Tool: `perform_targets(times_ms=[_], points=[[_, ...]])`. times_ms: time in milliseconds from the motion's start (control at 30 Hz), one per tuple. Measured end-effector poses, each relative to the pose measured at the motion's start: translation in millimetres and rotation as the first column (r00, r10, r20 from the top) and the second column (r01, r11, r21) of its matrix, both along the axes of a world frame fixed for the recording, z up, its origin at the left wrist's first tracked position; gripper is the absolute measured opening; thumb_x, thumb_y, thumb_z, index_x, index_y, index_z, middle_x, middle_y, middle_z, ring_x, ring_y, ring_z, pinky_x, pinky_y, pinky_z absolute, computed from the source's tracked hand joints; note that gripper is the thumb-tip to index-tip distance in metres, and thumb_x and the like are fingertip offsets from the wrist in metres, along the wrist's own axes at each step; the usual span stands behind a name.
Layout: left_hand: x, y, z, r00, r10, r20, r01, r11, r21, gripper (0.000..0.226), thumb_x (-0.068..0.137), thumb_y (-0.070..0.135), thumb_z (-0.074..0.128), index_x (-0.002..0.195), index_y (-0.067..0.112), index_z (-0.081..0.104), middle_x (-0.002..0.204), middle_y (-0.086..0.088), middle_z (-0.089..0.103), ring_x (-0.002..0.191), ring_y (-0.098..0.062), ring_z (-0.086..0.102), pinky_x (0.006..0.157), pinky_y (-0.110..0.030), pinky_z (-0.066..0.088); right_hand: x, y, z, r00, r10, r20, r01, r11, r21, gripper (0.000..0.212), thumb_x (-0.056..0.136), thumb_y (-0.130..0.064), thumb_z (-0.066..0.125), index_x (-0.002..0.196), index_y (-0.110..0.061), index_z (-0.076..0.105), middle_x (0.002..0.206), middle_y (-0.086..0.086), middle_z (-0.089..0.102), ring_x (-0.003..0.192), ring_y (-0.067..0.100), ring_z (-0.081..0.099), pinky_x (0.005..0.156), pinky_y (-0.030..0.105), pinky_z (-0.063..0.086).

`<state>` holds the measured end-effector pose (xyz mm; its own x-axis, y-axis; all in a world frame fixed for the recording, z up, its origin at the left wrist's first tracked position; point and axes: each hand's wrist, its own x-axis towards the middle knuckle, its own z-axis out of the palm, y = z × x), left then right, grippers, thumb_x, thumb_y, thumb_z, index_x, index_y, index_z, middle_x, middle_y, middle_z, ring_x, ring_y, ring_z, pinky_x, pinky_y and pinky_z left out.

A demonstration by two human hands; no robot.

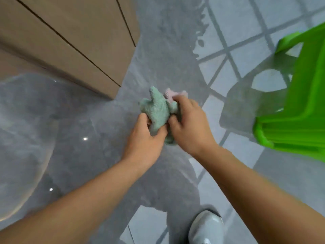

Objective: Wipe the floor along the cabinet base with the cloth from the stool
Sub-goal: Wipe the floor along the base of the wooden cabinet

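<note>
Both hands grip one cloth (156,110), bunched at frame centre above the floor (73,138), cabinet (66,39) base at ten o'clock, stool (295,110) at three o'clock. Judged soft, light and limp; best gathered into a firm wad. Left hand (142,138) closed on its lower edge, right hand (190,124) closed over its right side.

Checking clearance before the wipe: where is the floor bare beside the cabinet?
Bare floor runs along the cabinet base, left of both hands. Crowded right: green stool; a shoe near the bottom. Left hand and right hand bunch the cloth.
</note>
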<state>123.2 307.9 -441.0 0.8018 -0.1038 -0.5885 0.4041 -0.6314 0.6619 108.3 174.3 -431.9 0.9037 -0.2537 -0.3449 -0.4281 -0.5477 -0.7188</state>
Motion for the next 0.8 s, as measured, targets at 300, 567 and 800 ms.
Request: perform_targets(times_ms=[300,567,800], points=[[18.3,92.7,-168.9,0.811,-0.516,0.276,0.168,0.656,0.735,0.084,0.087,0.058,0.041,0.158,0.017,0.024,0.168,-0.015,0.021,0.155,-0.039,0.017,0.124,-0.055,0.014,102.9,67.7,-182.2,0.893,0.448,0.039,-0.351,0.748,-0.562,0.073,0.094,-0.06,0.031,0.153,-0.017,0.026,0.162,0.021,0.016,0.15,0.038,0.009,0.118,0.06,0.003],[20.4,95.3,-172.6,0.748,-0.467,0.471,0.052,0.75,0.66,0.076,0.085,0.052,0.051,0.152,0.018,0.041,0.164,-0.013,0.034,0.151,-0.039,0.029,0.122,-0.055,0.022,221.7,-14.3,-184.8,0.973,0.23,0.02,-0.159,0.731,-0.664,0.063,0.095,-0.055,0.026,0.153,-0.03,0.022,0.164,0.012,0.018,0.15,0.033,0.01,0.117,0.057,0.005],[18.2,92.7,-174.6,0.756,-0.454,0.472,0.024,0.739,0.673,0.076,0.086,0.053,0.05,0.152,0.019,0.039,0.165,-0.011,0.032,0.153,-0.037,0.026,0.123,-0.054,0.019,211.5,15.0,-173.5,0.947,0.297,-0.124,-0.31,0.74,-0.597,0.084,0.089,-0.069,0.028,0.156,-0.022,0.009,0.164,0.018,-0.003,0.15,0.037,-0.007,0.116,0.061,-0.002]])
